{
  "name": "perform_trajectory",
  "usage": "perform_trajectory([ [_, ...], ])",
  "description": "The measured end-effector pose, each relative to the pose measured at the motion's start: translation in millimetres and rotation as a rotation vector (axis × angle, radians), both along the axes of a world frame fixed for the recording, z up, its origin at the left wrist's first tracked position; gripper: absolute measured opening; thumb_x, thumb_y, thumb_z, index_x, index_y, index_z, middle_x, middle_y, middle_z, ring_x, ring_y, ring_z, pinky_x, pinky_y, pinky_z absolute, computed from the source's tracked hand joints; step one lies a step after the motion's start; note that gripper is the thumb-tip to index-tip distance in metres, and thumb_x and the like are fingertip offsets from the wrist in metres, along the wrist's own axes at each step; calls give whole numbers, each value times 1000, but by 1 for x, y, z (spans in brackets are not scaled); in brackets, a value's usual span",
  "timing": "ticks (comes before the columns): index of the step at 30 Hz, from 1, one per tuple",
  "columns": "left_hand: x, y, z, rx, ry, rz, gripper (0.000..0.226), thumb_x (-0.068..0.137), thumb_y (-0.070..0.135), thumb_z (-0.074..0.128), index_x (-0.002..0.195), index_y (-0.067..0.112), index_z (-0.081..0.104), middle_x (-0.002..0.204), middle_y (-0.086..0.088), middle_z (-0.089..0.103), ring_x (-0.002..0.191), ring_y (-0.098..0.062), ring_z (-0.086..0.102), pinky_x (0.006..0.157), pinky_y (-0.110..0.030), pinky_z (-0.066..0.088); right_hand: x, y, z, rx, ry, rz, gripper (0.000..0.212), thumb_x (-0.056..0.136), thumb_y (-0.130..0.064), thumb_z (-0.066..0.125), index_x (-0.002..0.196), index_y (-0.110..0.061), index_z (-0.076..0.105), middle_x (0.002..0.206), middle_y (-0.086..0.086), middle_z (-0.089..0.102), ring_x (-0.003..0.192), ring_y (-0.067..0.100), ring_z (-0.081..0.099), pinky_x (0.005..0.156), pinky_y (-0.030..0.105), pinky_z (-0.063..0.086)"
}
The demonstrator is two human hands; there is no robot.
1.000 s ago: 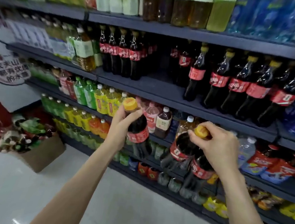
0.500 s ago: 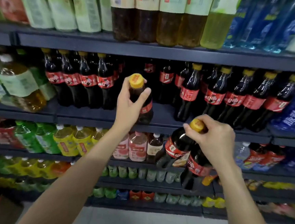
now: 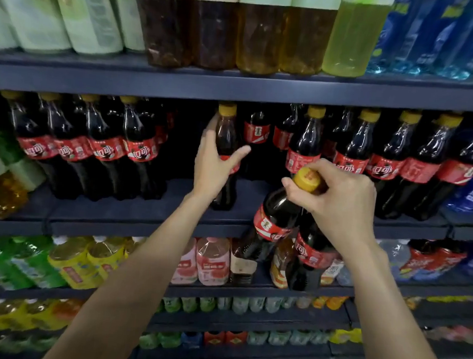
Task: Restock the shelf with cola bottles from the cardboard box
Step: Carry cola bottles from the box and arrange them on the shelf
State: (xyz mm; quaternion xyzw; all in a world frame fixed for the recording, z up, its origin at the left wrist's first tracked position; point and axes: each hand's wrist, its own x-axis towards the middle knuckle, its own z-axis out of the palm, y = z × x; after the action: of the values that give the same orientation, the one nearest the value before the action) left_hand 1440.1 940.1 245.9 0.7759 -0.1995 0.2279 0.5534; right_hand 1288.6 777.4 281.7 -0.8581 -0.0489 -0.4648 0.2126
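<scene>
Shelving of dark blue metal (image 3: 146, 214) carries rows of dark plastic cola bottles with red labels and yellow caps (image 3: 105, 150). One such bottle (image 3: 227, 138) stands upright in the gap on the middle shelf, the left hand (image 3: 212, 165) loosely around it, fingers spread. The right hand (image 3: 339, 201) pinches the necks of two more cola bottles (image 3: 276, 220), hanging before the shelf edge.

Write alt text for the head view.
The left hand sets a cola bottle upright in a gap on the shelf, fingers loosening. The right hand holds two more bottles by their necks below it.
</scene>
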Motion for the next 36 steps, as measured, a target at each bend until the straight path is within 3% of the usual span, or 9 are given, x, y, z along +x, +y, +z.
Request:
perform_trajectory([
  [3,1,13,-32,185,36,53,115,70,38,82,146,40,-4,144,-10,32,126,-24,44,87,-35,45,8,3,1,19,-15,-8,38,77,-52,61,73,-15,65,53,-9,49,48,9,46,48,23,38],
  [5,1,19,-48,281,37,91,122,68,43,82,145,40,-13,143,-12,33,123,-32,48,82,-43,49,12,6,0,23,-14,-19,38,76,-53,61,73,-15,65,54,-7,52,49,9,46,47,25,40],
  [14,50,-14,-44,226,79,85,116,69,33,84,152,26,2,131,-19,53,106,-36,60,89,-44,51,19,16,6,72,-3,-103,40,77,-54,61,75,-14,65,54,-6,53,49,11,48,47,31,43],
  [18,59,-27,-47,140,101,36,111,71,25,83,152,21,6,146,-19,37,126,-34,48,100,-41,44,22,13,13,82,10,-119,42,77,-56,60,76,-14,66,54,-6,55,49,9,49,49,30,44],
  [21,34,-25,-49,20,105,6,100,80,40,72,152,22,4,154,-17,18,140,-28,26,111,-38,28,26,10,16,54,5,-119,43,78,-56,60,77,-13,66,55,-6,56,50,7,49,48,30,45],
  [25,-26,-7,-55,-81,9,-267,68,86,64,47,142,29,30,146,0,32,137,-12,30,112,-34,29,35,6,19,42,-10,-111,44,79,-57,59,78,-14,66,57,-5,58,52,10,52,50,33,47],
  [28,-44,-5,-60,98,24,-450,76,78,57,65,141,39,27,143,12,35,134,-3,34,109,-30,34,43,8,22,13,-44,-98,44,79,-57,59,78,-14,67,57,-4,59,52,12,53,50,31,46],
  [32,-35,-14,-63,123,19,-327,83,75,42,76,144,27,32,145,7,44,133,-6,40,110,-35,37,57,14,28,-11,-74,-85,49,77,-63,58,82,-15,67,58,-4,60,55,15,59,51,31,46],
  [36,-9,-27,-59,34,35,-223,85,73,49,73,144,22,34,141,3,50,131,-10,46,108,-41,40,65,8,34,94,-137,-30,53,80,-63,54,92,-12,64,55,-8,53,51,5,51,54,24,41],
])
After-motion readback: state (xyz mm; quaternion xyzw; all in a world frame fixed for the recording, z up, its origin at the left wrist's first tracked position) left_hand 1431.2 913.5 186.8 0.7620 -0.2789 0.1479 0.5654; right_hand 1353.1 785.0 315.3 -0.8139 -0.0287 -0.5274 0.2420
